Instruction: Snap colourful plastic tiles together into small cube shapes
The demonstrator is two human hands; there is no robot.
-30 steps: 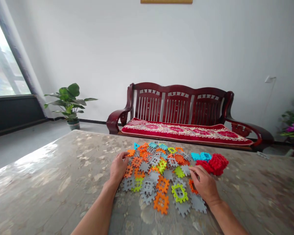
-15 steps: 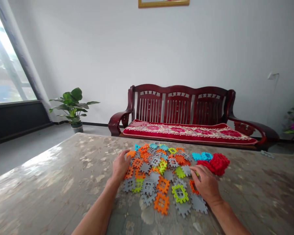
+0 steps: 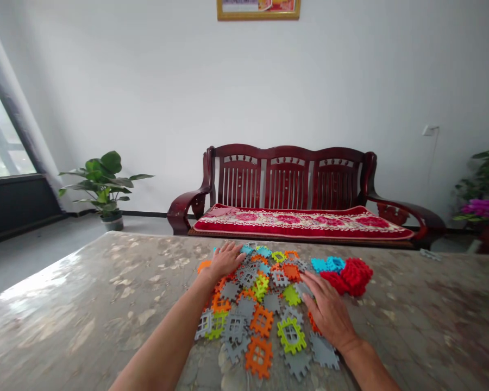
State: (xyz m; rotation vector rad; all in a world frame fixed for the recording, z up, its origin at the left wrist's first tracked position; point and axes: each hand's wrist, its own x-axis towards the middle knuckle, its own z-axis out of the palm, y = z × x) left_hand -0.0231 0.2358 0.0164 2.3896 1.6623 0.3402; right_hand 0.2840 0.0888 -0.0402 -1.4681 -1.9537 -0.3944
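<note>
A loose spread of flat interlocking plastic tiles covers the middle of the table, among them an orange window tile (image 3: 258,357), a lime-green frame tile (image 3: 291,335) and a plain grey tile (image 3: 324,350). My left hand (image 3: 226,259) lies with fingers stretched over the tiles at the far left of the spread, hiding those beneath. On the right side, my right hand (image 3: 328,307) rests fingers extended over grey and orange tiles, beside a plain green tile (image 3: 292,295). Neither hand shows a tile in its grip.
Red joined pieces (image 3: 355,276) and blue joined pieces (image 3: 328,264) sit right of the spread. A patterned cloth covers the table (image 3: 85,315). Beyond its far edge stands a wooden bench (image 3: 287,184). A potted plant (image 3: 106,184) is at left.
My left hand has moved right and away from me, over the tiles, its fingers now spread. My right hand has flattened from its curled pose over the right-hand tiles. The view has shifted slightly.
</note>
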